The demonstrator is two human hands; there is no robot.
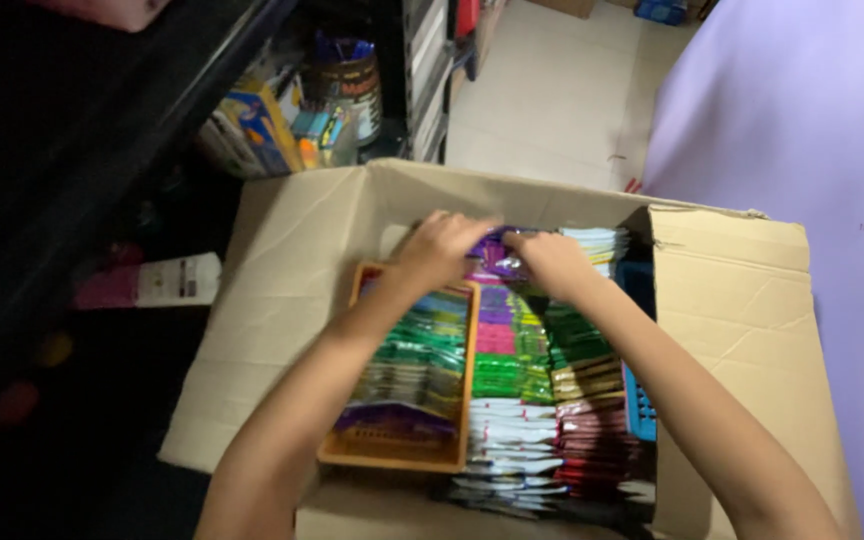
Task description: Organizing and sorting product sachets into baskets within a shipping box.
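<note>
Your left hand point(439, 247) and right hand point(550, 258) both pinch one purple packet point(497, 252) at the cardboard box's point(282, 290) twelve o'clock end, your fingers half hiding it. Two baskets, one orange point(469, 360) and one blue point(638, 400), hold packed sachets too blurred to count.

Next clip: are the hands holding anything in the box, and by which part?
Both the left hand and right hand grip a purple packet between them, apparently at its top edge, at the far end of the cardboard box.

Packets point(512, 380) in box point(732, 290) — tray point(397, 455) at left.
</note>
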